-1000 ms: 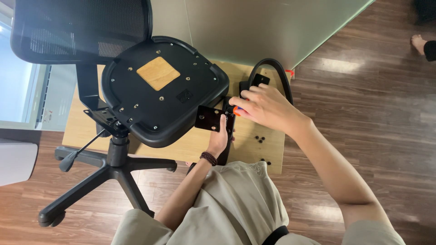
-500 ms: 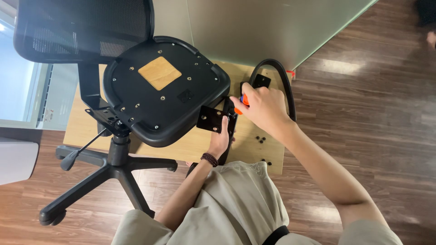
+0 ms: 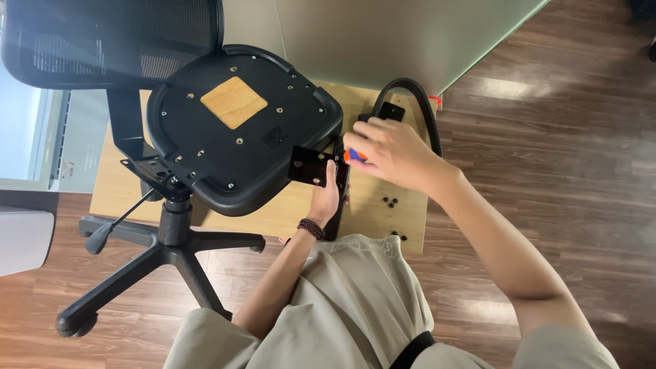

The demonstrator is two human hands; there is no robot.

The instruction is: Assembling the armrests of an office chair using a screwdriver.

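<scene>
**Black chair seat tipped up, bracket held at its edge**

Dark wood-plank floor point(image 3: 547, 205) is seen across the room, with a pale wall panel point(image 3: 410, 34) at the top of the view. A flat sheet of light wooden board point(image 3: 383, 219) is laid on the floor, and no container is seen on it. An office chair point(image 3: 171, 225) is stood partly over the board's left side, its star base and castors resting on the floor and its mesh back point(image 3: 102, 34) raised at upper left. The underside of the seat point(image 3: 239, 130) is turned toward the camera, with a square wooden patch at its middle and screws dotted around it.

A black armrest point(image 3: 420, 102) is laid on the board by the far edge, curving behind the right hand. A black metal bracket point(image 3: 311, 166) is held against the seat's right edge by the left hand point(image 3: 326, 198), whose fingers are closed on it. The right hand point(image 3: 389, 154) is closed around an orange-handled tool point(image 3: 354, 156), just beside the bracket. Small black screws point(image 3: 391, 202) are scattered on the board near the right wrist; more lie by the board's near edge. Open floor is left to the right.
</scene>
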